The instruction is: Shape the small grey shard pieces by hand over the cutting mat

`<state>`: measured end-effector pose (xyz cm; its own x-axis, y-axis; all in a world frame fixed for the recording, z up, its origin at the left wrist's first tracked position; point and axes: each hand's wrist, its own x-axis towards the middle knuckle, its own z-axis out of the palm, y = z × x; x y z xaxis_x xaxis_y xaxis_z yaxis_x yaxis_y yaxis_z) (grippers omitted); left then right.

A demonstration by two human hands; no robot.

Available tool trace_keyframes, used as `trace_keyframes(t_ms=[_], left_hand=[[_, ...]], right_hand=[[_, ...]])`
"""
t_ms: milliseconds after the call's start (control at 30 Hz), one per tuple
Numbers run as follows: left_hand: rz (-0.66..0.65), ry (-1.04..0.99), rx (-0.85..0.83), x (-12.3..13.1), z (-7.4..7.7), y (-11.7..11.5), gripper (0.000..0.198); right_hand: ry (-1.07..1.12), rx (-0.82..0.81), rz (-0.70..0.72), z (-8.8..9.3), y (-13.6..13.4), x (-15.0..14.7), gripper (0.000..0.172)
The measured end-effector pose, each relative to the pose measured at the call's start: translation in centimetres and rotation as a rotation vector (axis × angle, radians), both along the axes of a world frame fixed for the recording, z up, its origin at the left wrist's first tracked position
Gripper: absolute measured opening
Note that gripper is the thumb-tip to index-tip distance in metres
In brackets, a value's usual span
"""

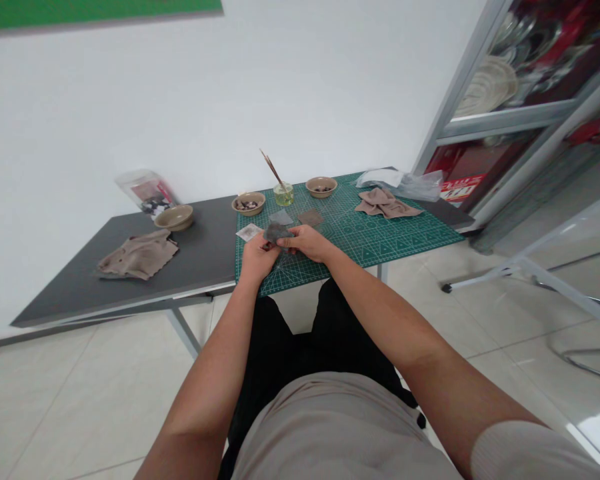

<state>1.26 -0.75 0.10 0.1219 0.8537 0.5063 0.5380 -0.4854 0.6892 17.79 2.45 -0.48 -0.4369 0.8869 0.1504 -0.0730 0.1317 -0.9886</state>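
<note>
Both hands meet over the front of the green cutting mat (375, 230), close together. My left hand (257, 257) is closed on a thin dark grey piece (276, 231), gripping it from the left. From the other side, my right hand (307, 243) pinches the same piece; whether it is cloth or abrasive sheet I cannot tell. Anything small between the fingers is hidden. Just beyond lie a light grey square (281, 217) and a brown square (311, 217). A whitish patterned square (249, 232) lies beside my left hand.
Behind the hands stand two bowls, one left (249, 203) and one right (321, 187), holding small dark pieces, with a glass jar (283, 194) of thin sticks between. Brown cloths lie left (139, 255) and right (386, 203). Another bowl (174, 217) and a clear container (145, 190) stand left.
</note>
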Motion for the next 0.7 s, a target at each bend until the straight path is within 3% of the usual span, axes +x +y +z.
trace_keyframes(t_ms=[167, 467, 700], left_hand=[[0.013, 0.026, -0.041, 0.16, 0.37, -0.42, 0.003], [-0.075, -0.148, -0.137, -0.09, 0.39, -0.21, 0.016], [-0.017, -0.027, -0.123, 0.07, 0.73, -0.58, 0.012]], right_hand=[[0.013, -0.025, 0.020, 0.04, -0.08, 0.02, 0.043], [0.117, -0.093, 0.093, -0.39, 0.08, 0.14, 0.050], [0.009, -0.018, 0.046, -0.05, -0.14, 0.13, 0.042]])
